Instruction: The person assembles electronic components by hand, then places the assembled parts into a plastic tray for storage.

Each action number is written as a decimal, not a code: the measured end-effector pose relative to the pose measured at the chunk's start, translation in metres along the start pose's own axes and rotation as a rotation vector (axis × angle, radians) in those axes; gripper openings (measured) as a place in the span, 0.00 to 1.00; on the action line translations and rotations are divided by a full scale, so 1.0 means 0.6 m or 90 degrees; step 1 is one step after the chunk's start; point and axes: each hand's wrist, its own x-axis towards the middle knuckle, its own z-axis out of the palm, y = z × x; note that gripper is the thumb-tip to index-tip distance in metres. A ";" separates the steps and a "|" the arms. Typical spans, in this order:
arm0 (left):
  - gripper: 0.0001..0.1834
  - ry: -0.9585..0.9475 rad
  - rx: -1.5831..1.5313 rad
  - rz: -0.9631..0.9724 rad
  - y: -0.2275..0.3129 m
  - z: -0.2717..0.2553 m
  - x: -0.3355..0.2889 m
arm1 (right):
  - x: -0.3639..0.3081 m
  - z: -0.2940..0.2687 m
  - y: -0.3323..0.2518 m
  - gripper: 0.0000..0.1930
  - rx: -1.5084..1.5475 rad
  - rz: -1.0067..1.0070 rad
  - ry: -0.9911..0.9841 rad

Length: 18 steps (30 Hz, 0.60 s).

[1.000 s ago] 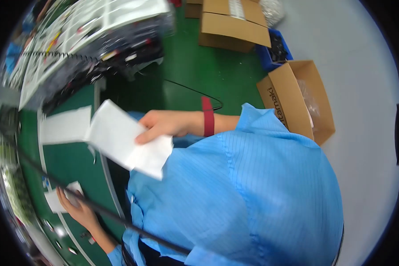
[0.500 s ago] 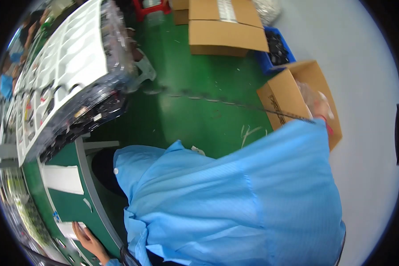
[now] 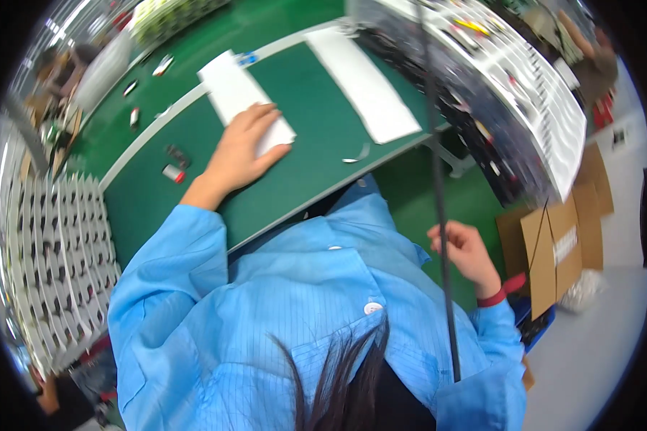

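Observation:
My left hand [image 3: 241,151] lies on the near end of a long white flat piece [image 3: 230,85] on the green table. Its fingers and thumb are spread over that end, and whether the piece is paper or a slim box I cannot tell. Beyond the table's front edge, my right hand [image 3: 467,251] is held up in the air with its fingers curled in. Anything inside those fingers is hidden. A dark cord [image 3: 438,187] runs down in front of the right hand; the hand does not seem to grip it.
A second white strip [image 3: 363,82] and a small curled scrap [image 3: 356,154] lie on the table [image 3: 316,172]. A small red-and-white cylinder [image 3: 173,173] is at the left. White compartment trays [image 3: 525,79] stand at the right, a slotted rack [image 3: 61,258] at far left. Cardboard boxes [image 3: 553,244] stand on the floor.
My view has swung from the floor boxes to the table. My right hand has come out of an open cardboard box and back beside my body. My left hand stays on the white piece.

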 end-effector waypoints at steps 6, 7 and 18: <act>0.27 0.055 -0.015 -0.023 0.006 -0.015 -0.019 | 0.317 0.165 -0.256 0.10 -0.444 -0.422 -0.136; 0.25 0.089 0.008 0.008 0.009 -0.032 -0.021 | 0.366 0.190 -0.260 0.13 -0.515 -0.556 -0.106; 0.15 0.021 -0.094 -0.304 -0.146 -0.150 -0.158 | 0.384 0.364 -0.253 0.19 -0.713 -0.576 -0.284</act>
